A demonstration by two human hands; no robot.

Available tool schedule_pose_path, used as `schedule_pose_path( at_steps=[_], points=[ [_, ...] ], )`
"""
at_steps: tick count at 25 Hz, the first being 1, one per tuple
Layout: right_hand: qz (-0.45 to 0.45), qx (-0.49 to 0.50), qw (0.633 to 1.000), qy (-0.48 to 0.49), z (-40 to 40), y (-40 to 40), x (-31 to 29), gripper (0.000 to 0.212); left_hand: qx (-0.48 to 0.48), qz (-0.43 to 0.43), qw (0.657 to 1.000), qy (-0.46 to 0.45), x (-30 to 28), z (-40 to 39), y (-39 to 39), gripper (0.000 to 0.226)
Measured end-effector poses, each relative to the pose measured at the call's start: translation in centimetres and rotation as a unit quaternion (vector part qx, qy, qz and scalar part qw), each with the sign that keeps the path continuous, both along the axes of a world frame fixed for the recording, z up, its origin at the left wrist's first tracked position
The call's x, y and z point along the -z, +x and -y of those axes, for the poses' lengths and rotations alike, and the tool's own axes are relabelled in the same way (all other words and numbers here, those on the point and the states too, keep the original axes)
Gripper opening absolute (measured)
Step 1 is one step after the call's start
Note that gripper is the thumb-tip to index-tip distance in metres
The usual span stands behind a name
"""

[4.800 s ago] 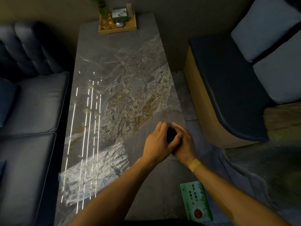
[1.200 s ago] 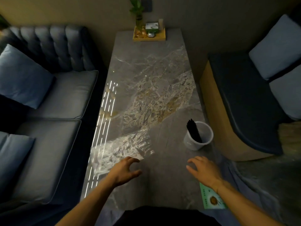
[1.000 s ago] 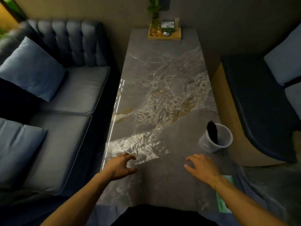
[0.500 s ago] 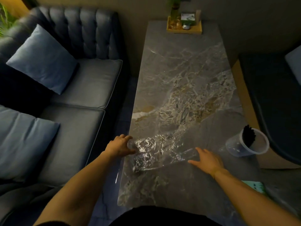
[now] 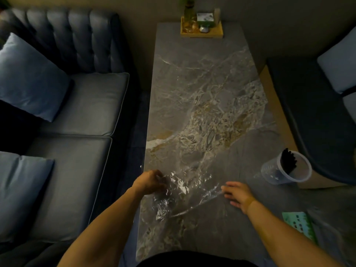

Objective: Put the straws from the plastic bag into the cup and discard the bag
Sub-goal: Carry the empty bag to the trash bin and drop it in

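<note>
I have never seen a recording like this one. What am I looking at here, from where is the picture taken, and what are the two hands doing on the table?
There is no machine here. A person wears a camera on the head, so the picture looks down at their own two bare arms. In front of them is a long marble table, with a sofa on one side. The left hand is closed on one end of an empty, crumpled clear plastic bag that lies on the table. The right hand is open and flat, with its fingers at the other end of the bag. Further right stands a clear cup with black straws in it. At the far end sits a small wooden tray.
</note>
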State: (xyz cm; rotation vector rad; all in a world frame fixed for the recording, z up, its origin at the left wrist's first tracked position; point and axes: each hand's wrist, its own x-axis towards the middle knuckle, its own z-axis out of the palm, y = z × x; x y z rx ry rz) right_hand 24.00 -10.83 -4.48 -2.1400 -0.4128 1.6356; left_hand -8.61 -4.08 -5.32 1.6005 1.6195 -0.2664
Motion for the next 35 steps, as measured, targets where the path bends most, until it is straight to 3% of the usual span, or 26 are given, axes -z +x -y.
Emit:
schedule_pose_path(
  at_steps=[5,8,11,17,22,28,35],
  points=[
    [-0.155,0.095,0.983,-0.01,0.9,-0.4,-1.0,0.015,-0.02,0.123,0.989,-0.079,-0.7,1.5,0.2,0.021],
    [-0.192,0.12,0.974,0.009,2.2,-0.3,-1.7,0.021,-0.069,0.198,0.97,-0.12,-1.4,3.2,0.5,0.006],
    [-0.213,0.126,0.968,0.043,3.7,-0.4,-2.6,0.023,-0.134,0.253,0.946,-0.153,-2.1,4.7,1.7,0.011],
    [-0.133,0.003,0.985,0.111,7.9,-0.5,-4.3,0.027,-0.12,0.305,0.918,-0.223,-1.9,6.5,5.9,0.013],
    [-0.052,0.002,0.986,0.158,12.1,2.2,-5.6,0.02,-0.08,0.322,0.92,-0.211,-3.0,7.9,11.0,0.017],
    [0.021,0.136,0.965,0.221,19.9,7.8,-7.4,0.018,-0.016,0.369,0.915,-0.163,-6.1,11.7,19.6,0.011],
    [0.032,0.23,0.944,0.234,34.5,13.1,-7.4,0.01,0.091,0.39,0.904,-0.148,-8.5,21.4,28.8,0.015]
  ],
)
